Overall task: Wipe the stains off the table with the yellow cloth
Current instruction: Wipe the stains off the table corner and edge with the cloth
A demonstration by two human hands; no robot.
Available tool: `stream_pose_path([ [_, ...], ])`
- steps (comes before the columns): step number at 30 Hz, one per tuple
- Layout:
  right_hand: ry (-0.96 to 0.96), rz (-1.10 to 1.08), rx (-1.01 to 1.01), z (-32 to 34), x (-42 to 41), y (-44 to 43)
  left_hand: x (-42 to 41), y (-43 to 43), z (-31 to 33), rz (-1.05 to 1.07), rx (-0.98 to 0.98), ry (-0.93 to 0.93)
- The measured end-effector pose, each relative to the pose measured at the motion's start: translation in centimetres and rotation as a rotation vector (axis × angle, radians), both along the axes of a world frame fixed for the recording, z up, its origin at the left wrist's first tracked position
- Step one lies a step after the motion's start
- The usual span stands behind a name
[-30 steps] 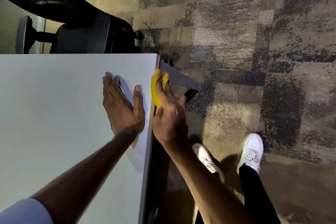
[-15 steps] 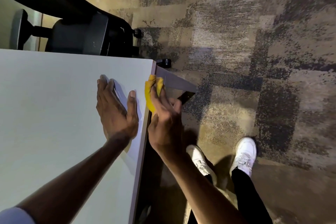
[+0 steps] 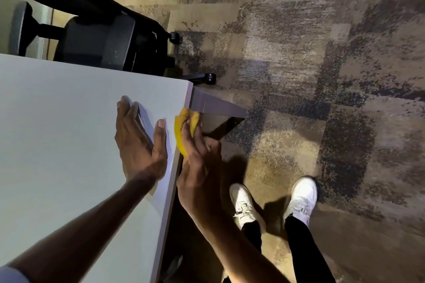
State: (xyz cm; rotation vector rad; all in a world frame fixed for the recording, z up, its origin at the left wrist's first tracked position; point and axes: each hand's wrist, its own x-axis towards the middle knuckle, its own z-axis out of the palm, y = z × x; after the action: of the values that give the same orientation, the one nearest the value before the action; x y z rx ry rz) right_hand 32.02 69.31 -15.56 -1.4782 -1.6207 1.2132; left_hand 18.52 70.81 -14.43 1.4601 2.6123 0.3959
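The white table (image 3: 57, 133) fills the left half of the head view, its right edge running down from the far corner. My left hand (image 3: 138, 142) lies flat on the tabletop near that edge, fingers together and holding nothing. My right hand (image 3: 200, 167) is just off the table's right side and presses the bunched yellow cloth (image 3: 180, 131) against the table's edge, a little below the corner. My fingers cover much of the cloth. No stain shows on the tabletop.
A black office chair (image 3: 96, 37) stands beyond the table's far edge, its castors (image 3: 210, 78) on the patterned carpet. A grey table leg (image 3: 218, 108) slopes out under the corner. My white shoes (image 3: 301, 197) stand on the carpet to the right.
Both hands keep their grip and pose. The cloth hand has slid slightly along the table's right edge, and the view has shifted a little toward the chair.
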Motion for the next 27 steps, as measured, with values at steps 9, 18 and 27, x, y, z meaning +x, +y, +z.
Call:
stream_pose_path([
  [9,0.021,-0.056,-0.062,-1.8,-0.5,8.4,0.0,0.0,-0.1,-0.002,-0.012,-0.016],
  [18,0.069,-0.058,-0.13,0.3,-0.1,0.9,0.0,0.1,0.1,0.006,-0.024,-0.031],
  [27,0.027,0.048,-0.301,0.2,0.3,8.4,0.3,0.5,0.7,0.008,-0.02,-0.056],
])
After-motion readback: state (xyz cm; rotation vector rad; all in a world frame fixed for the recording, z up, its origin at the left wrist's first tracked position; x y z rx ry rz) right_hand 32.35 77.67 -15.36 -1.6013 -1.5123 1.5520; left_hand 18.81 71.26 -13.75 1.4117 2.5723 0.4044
